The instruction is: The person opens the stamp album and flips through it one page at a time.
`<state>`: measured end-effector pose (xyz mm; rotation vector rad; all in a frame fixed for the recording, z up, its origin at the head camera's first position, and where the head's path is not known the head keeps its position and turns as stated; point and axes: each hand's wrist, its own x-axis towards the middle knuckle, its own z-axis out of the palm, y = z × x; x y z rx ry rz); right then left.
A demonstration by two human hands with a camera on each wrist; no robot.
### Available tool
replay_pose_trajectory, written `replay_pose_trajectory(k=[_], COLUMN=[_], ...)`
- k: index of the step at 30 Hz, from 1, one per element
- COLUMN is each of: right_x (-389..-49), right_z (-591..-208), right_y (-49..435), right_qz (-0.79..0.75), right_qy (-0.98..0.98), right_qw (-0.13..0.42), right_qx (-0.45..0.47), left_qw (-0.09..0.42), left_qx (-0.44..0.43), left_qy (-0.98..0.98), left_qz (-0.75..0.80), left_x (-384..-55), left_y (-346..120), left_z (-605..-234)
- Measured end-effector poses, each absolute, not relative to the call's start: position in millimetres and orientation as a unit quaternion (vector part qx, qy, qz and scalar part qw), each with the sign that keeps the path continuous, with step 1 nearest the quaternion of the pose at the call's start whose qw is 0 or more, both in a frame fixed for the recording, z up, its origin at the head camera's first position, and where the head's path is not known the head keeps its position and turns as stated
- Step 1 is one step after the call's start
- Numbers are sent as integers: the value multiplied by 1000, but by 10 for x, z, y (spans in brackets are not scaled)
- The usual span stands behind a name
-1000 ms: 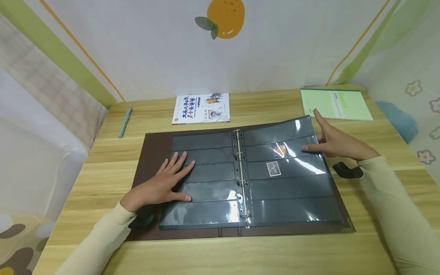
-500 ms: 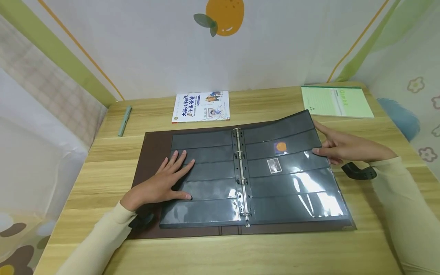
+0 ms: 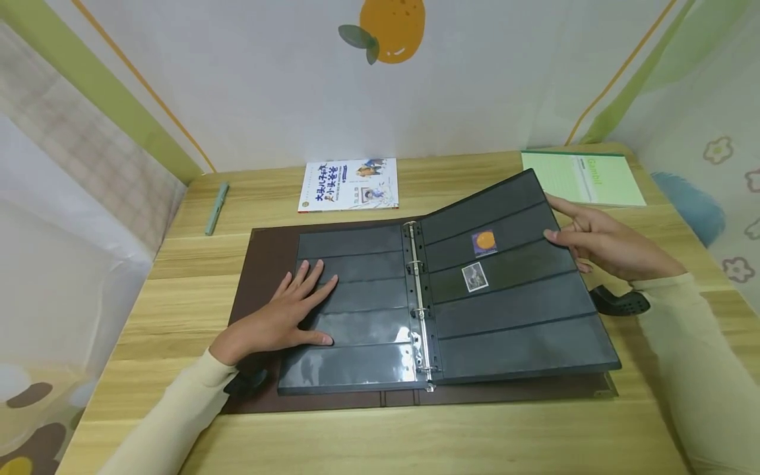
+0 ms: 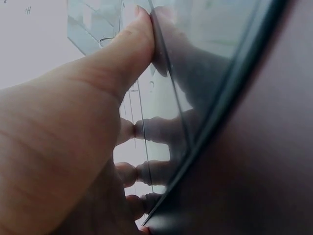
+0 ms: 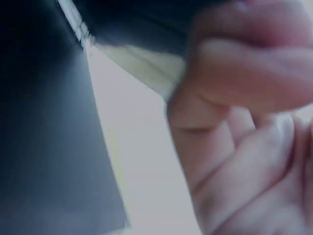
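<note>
A brown ring-binder stamp album [image 3: 267, 257] lies spread out on the table, with black pocket pages on metal rings [image 3: 420, 330]. My left hand [image 3: 276, 323] rests on the left page [image 3: 362, 297], fingers spread; the left wrist view shows its thumb and fingertips against the glossy sheet. At the outer edge of the right page [image 3: 510, 323], my right hand [image 3: 617, 245] pinches it between thumb and fingers. That page tilts up off the album, its outer side raised. It carries an orange-and-purple stamp [image 3: 484, 243] and a grey stamp [image 3: 475, 277].
Behind the album lies a white picture-covered book [image 3: 349, 186]. A green notebook [image 3: 582, 178] is at the back right, beyond my right hand. Toward the back left is a slim green pen [image 3: 216, 210]. A patterned cloth [image 3: 285, 86] hangs along the table's back edge.
My right hand has taken the right page's outer edge and raised it, tilting the page upward. The glare on that page has gone. My left hand stays in place.
</note>
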<state>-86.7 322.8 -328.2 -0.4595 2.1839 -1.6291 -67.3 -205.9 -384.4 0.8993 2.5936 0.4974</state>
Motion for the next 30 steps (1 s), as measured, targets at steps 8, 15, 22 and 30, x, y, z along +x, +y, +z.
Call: replay_pose_trajectory(k=[8, 15, 22, 30], right_x=[-733, -714, -690, -648], right_z=[-3095, -2994, -2992, -3261], right_y=[2901, 2648, 2380, 2229], right_qz=[-689, -722, -654, -557], right_qy=[700, 656, 724, 752], right_qw=[128, 121, 92, 126], right_qx=[-137, -182, -201, -328], left_qw=[175, 176, 170, 175], left_qx=[320, 317, 320, 319], left_qy=[916, 915, 914, 919], left_qz=[168, 174, 180, 153], left_x=[-679, -658, -651, -664], left_y=[-2049, -2058, -2064, -2062], left_z=[-3805, -3825, -3846, -3828])
